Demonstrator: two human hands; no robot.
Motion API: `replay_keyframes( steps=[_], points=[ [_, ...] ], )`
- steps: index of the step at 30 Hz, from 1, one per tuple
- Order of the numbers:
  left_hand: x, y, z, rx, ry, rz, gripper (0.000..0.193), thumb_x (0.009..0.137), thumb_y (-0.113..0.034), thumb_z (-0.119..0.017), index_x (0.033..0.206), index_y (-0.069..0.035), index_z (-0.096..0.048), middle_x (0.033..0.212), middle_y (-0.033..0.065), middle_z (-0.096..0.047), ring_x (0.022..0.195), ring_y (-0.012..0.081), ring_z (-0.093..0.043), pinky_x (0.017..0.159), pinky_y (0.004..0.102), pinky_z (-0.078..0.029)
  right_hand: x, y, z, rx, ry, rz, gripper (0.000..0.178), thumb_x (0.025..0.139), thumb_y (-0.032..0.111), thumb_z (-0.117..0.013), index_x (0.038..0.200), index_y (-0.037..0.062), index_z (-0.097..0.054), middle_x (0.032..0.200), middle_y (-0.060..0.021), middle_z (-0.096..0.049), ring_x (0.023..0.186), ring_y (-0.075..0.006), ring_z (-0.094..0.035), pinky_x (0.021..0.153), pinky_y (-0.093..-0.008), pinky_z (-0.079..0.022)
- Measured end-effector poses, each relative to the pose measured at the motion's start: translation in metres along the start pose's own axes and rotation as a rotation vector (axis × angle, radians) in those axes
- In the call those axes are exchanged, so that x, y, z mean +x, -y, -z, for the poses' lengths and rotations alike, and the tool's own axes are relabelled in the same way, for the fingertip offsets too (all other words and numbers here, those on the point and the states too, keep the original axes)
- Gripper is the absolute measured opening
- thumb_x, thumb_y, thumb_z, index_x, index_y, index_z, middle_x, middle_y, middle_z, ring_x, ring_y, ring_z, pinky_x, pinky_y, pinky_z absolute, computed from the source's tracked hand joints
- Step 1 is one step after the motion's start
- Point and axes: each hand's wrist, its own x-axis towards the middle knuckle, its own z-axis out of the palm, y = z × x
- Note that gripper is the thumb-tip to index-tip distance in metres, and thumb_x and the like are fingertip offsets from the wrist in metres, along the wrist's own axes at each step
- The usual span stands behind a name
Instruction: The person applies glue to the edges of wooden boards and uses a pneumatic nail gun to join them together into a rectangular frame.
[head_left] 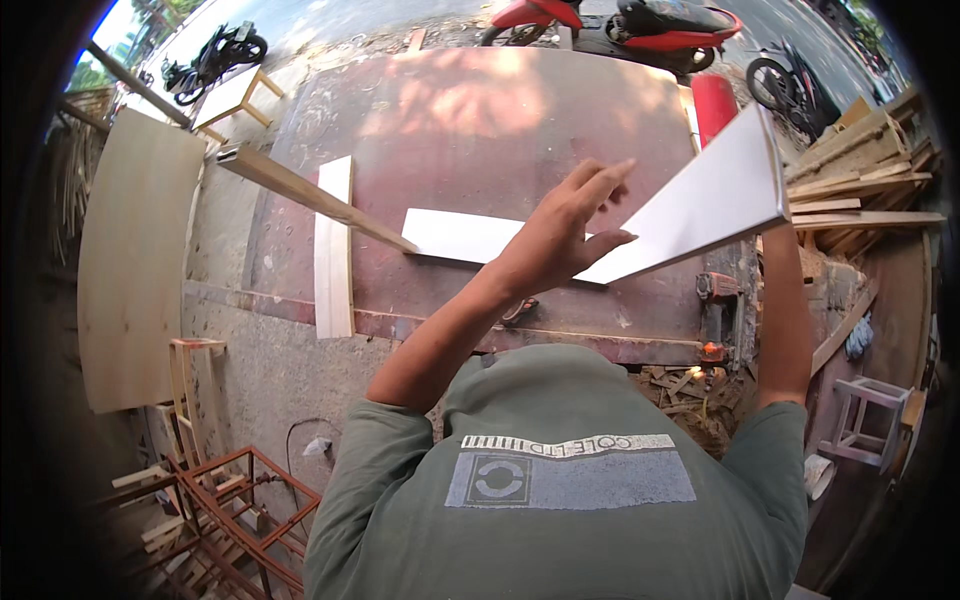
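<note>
The left hand [582,210] is open and the right hand's grip cannot be told, above a reddish table [450,120] carrying the white frame [702,208], past which stands a red cylinder [713,110], contents unseen, with a power tool [717,289] nearer.

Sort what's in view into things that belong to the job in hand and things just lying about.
Job in hand, apparently:
tilted white panel
flat white board, partly behind the left hand
wooden plank, meeting that board's left end
perhaps the power tool, untouched

Lying about, apparently:
separate pale board
red motorbike
rusty metal frame
</note>
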Motion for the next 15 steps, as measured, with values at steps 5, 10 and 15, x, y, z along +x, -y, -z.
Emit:
replay_keyframes(
  steps=[5,10,15],
  points=[
    [-0.147,0.054,0.064,-0.265,-0.036,0.787,0.023,0.088,-0.017,-0.084,0.077,-0.002,-0.071,0.070,-0.0013,-0.066,0.063,0.0041,-0.057,0.053,0.0242,-0.043,-0.016,-0.155,-0.073,-0.387,0.052,-0.250,0.055,0.095,0.031,-0.074,0.135,-0.0026,-0.057,0.119,-0.0117,-0.067,0.102,-0.0172,-0.066,0.088,-0.0318,-0.054],
    [-0.290,0.156,0.139,0.772,-0.451,0.905,0.054,0.084,-0.050,-0.082,0.098,0.000,-0.068,0.102,0.0183,-0.067,0.090,0.0283,-0.064,0.077,0.0429,-0.052,-0.031,-0.176,-0.125,-0.671,-0.043,-0.302,0.054,0.097,0.028,-0.070,0.138,-0.0035,-0.054,0.126,-0.0141,-0.064,0.110,-0.0204,-0.063,0.094,-0.0337,-0.052],
    [-0.317,0.228,0.195,1.079,-0.494,1.319,0.123,0.067,-0.074,-0.082,0.159,-0.010,-0.031,0.157,0.0309,-0.032,0.145,0.0454,-0.032,0.112,0.0680,-0.032,-0.030,-0.189,-0.135,-0.702,-0.169,-0.266,0.054,0.099,0.025,-0.066,0.142,-0.0045,-0.052,0.133,-0.0166,-0.062,0.119,-0.0235,-0.060,0.100,-0.0356,-0.049]
  ],
)
